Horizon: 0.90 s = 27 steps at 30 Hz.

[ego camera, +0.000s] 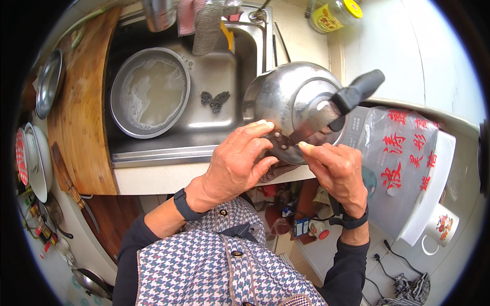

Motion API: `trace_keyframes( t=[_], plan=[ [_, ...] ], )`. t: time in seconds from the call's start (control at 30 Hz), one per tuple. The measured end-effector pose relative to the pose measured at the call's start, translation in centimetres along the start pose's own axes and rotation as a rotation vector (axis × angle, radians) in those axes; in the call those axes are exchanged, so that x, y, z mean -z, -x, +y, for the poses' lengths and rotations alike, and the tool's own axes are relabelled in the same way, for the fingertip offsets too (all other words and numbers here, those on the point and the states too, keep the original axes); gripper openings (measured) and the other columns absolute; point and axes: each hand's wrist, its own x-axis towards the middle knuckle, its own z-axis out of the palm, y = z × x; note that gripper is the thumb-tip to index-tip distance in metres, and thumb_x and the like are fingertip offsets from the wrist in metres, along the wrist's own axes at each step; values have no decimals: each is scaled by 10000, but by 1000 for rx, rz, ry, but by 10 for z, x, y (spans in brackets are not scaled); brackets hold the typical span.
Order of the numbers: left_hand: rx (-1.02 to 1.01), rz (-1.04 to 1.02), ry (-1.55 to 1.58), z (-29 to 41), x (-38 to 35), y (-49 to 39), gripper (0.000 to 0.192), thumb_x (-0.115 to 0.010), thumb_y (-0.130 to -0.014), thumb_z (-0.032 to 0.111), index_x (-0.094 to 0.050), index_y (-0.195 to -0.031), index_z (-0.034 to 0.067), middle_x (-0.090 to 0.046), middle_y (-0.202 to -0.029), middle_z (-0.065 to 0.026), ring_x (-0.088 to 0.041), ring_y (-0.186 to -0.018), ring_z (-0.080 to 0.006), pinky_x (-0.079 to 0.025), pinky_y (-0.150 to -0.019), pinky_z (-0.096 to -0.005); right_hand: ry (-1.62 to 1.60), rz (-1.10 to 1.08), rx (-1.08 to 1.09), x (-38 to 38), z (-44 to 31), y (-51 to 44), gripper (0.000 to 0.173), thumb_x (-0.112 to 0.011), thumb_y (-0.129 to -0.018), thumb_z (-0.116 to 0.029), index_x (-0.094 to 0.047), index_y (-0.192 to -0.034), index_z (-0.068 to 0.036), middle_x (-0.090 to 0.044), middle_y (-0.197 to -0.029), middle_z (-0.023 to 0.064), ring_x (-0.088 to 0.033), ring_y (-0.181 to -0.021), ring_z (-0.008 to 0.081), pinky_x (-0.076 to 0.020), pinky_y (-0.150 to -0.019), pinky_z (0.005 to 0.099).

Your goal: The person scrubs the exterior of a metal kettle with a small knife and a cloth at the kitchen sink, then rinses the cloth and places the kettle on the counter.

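A stainless steel kettle [279, 95] with a black plastic handle [360, 90] lies tilted on the counter's front edge, right of the sink. My left hand [239, 162] rests its fingertips on the kettle beside a riveted bracket [282, 141]; its fingers are apart. On the bracket's other side, my right hand [333, 164] pinches something thin and dark between thumb and finger, too small to name. In the sink, to the left, stand a round metal basin [182, 111] of cloudy water and dark steel wool scourers [215, 101].
Left of the basin lies a wooden cutting board [76, 114]. Cloths [206, 28] hang over the sink's back. A yellow-lidded glass jar [335, 15] stands at the back right. A plastic-covered appliance [398, 172] and a white mug [442, 225] are at the right.
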Motion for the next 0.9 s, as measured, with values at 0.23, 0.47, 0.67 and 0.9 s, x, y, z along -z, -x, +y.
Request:
trace_keyframes(
  t=[0.23,0.47,0.67,0.9],
  plan=[
    [13,-49,-32,-1,0,3,325,-812,-769,73,-642,-1041,19,-626,-1306,-183,-613,-1211,-377,-527,-993,-431,23,131,-13,-23,2,10,305,-766,-786,-23,-750,-1082,-94,-548,-626,41,-566,-551,223,-418,-514,350],
    [11,-101,-117,-2,0,4,270,-790,-851,119,-649,-1059,21,-618,-1305,-209,-615,-1207,-376,-522,-980,-429,-12,286,-24,-34,12,22,281,-735,-783,-109,-703,-1062,-101,-534,-649,29,-574,-534,205,-435,-492,346],
    [55,-107,-120,0,1,6,229,-682,-816,-47,-644,-1035,10,-619,-1258,-208,-599,-1232,-339,-496,-1019,-426,-27,267,27,-34,14,31,264,-724,-797,-164,-689,-1052,-103,-535,-655,27,-599,-563,203,-458,-502,330],
    [15,-110,-148,-3,2,5,213,-730,-872,88,-654,-1056,10,-616,-1250,-219,-616,-1177,-352,-506,-985,-419,75,288,24,-35,9,27,315,-724,-769,-163,-691,-1072,-84,-546,-677,23,-599,-576,179,-454,-512,314]
  ],
)
